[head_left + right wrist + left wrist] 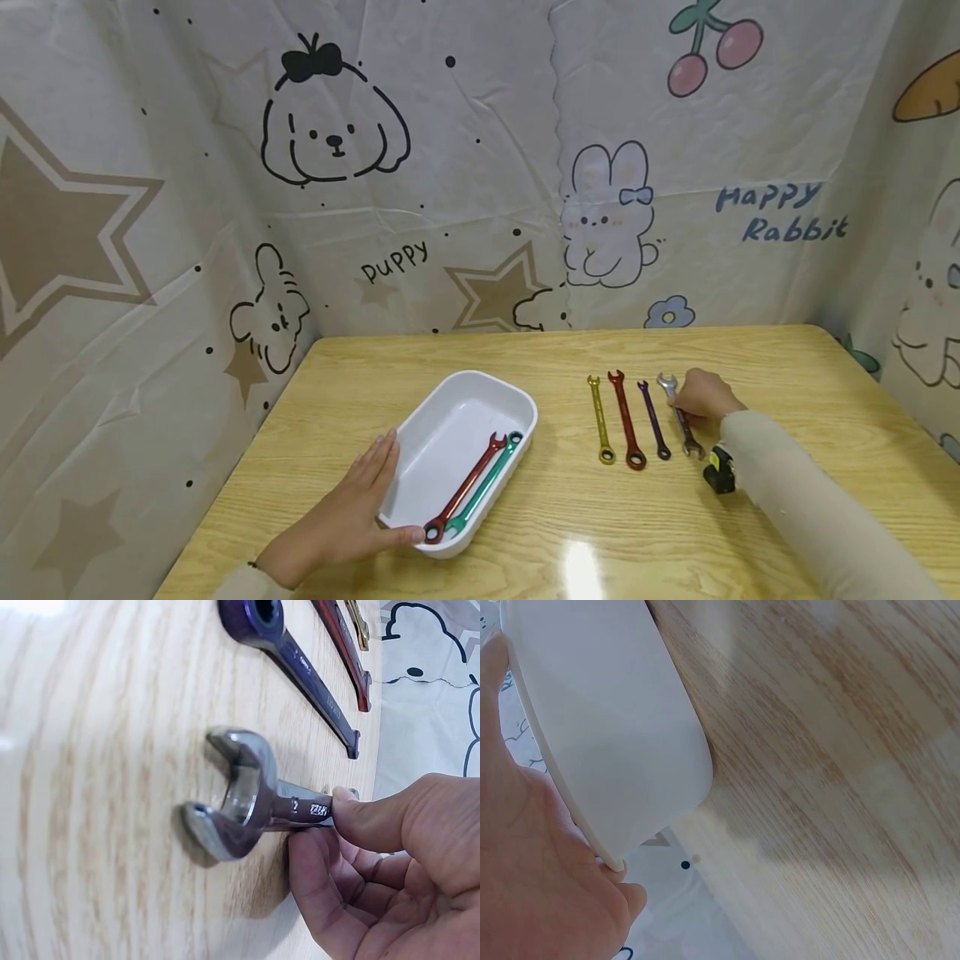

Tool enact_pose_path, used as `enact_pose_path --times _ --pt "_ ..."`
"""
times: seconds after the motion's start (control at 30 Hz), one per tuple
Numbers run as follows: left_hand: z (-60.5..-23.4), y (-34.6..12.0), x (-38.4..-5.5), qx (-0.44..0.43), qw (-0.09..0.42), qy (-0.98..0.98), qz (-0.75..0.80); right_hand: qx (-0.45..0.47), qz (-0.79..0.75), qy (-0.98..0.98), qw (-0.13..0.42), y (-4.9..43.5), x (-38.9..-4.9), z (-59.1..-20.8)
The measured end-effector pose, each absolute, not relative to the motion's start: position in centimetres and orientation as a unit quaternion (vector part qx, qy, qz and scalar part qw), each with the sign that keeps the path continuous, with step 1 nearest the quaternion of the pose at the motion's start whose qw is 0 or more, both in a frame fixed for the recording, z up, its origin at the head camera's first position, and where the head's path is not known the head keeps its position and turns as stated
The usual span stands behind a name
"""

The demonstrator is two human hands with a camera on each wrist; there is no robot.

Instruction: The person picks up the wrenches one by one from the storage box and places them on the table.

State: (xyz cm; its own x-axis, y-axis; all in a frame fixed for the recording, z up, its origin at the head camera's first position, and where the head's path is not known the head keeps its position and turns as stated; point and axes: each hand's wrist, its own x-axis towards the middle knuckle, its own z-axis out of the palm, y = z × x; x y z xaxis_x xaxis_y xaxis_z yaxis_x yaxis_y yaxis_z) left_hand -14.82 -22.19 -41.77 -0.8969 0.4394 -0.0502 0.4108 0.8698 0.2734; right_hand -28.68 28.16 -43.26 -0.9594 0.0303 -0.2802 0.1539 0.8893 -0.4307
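Note:
My right hand (pixel 705 395) pinches a silver open-end wrench (pixel 251 791) between thumb and fingers, near its middle. In the right wrist view its near jaw end is just above the tabletop. My left hand (pixel 352 500) rests against a white plastic box (pixel 465 377), fingers straight along its left rim and thumb over the near rim. Inside lie a red combination wrench (pixel 467 487) and a green one (pixel 486 483), side by side along the right wall. The left wrist view shows the box's outer wall (pixel 607 712) and the palm beside its rim.
Left of the silver wrench stands a row of a purple wrench (pixel 654 419), a larger red wrench (pixel 626 419) and a yellow wrench (pixel 600 419), all lying flat. The wooden table (pixel 570 517) meets a printed cloth (pixel 480 183) at its back and sides.

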Motion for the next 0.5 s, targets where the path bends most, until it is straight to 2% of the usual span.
enact_pose_path --times 0.5 --pt "-41.58 -22.09 -14.72 0.221 0.053 0.965 0.132 0.016 -0.202 0.971 0.129 28.03 -28.95 -42.9"
